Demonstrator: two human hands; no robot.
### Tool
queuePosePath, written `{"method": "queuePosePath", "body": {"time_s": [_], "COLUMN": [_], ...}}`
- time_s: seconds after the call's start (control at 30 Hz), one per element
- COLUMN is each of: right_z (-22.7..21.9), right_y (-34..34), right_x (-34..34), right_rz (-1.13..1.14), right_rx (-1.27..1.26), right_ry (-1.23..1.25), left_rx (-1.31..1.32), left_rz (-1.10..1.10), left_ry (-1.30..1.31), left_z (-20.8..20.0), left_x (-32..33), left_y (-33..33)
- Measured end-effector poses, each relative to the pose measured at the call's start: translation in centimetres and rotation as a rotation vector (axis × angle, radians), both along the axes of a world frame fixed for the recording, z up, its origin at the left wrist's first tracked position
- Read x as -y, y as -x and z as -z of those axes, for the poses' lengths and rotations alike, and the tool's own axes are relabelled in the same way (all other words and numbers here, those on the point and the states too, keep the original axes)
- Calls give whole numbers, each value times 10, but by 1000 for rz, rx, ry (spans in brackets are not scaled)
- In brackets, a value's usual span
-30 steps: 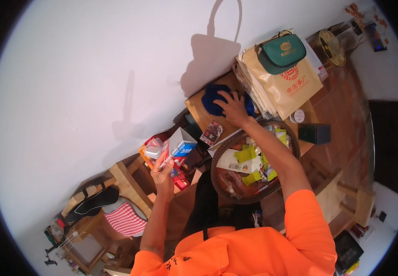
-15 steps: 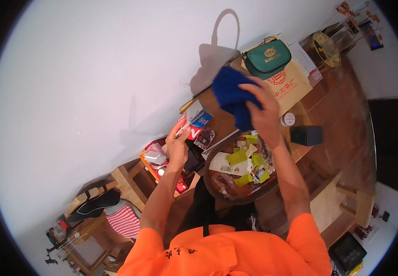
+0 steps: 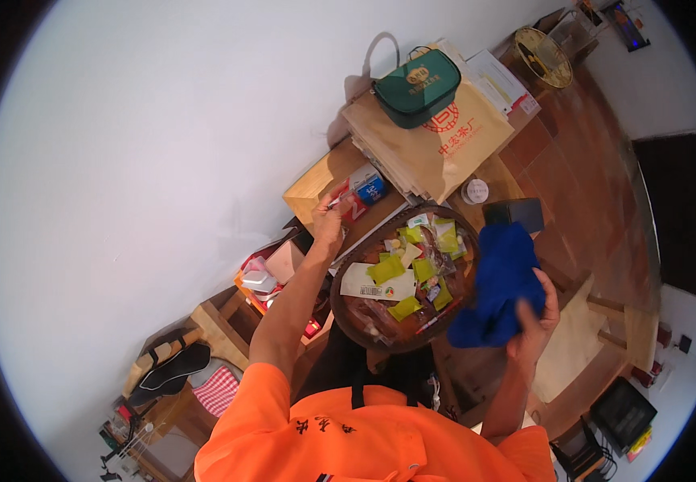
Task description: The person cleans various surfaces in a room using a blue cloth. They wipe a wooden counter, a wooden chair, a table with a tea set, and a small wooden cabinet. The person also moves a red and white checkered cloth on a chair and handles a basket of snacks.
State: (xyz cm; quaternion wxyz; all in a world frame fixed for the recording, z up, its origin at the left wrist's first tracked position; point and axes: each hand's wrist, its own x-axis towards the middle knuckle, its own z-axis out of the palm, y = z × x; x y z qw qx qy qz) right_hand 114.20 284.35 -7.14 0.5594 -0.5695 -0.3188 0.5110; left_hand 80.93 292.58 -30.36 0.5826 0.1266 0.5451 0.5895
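Observation:
My right hand (image 3: pixel 531 317) grips a bunched blue cloth (image 3: pixel 497 277), out past the right side of a round dark tray (image 3: pixel 344 309). The cloth hangs loosely from the fingers. My left hand (image 3: pixel 328 225) is closed at the near end of a small red, blue and white box (image 3: pixel 360 193), low over the wooden tabletop by the wall; the fingertips pinch its edge. In the tray are several yellow-green packets (image 3: pixel 386 269), a white card (image 3: pixel 360 283) and crumpled clear wrappers.
A green zipped case (image 3: pixel 418 87) lies on tan paper bags (image 3: pixel 476 136) at the back. A round white tin (image 3: pixel 475 191) and a dark box (image 3: pixel 513 214) stand right of the tray. A wooden stool (image 3: pixel 561 357) is at right; an open drawer of odds and ends (image 3: pixel 259 281) at left.
My right hand has swung the blue cloth from over the table, near the green case, to the right and toward me. My left hand has lowered the small box toward the tabletop.

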Motion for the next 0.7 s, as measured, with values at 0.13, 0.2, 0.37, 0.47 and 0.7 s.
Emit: {"method": "queuePosePath", "body": {"time_s": [0.13,0.2,0.37,0.47,0.7], "right_z": [-2,-3,0,-5,5], "right_y": [-2,-4,-7,-6,-21], "right_x": [15,19,29,31,45], "right_rz": [19,25,28,26,58], "right_rx": [-40,-66,-82,-62,-118], "right_ry": [-7,4,33,50,71], "left_rx": [-14,-34,-106,-112,-182], "left_rz": [36,40,-12,36,-33], "left_ry": [0,-3,-26,18,42], "left_z": [12,11,6,3,18], "left_x": [3,3,3,4,16], "left_y": [-3,-4,-9,-9,7]}}
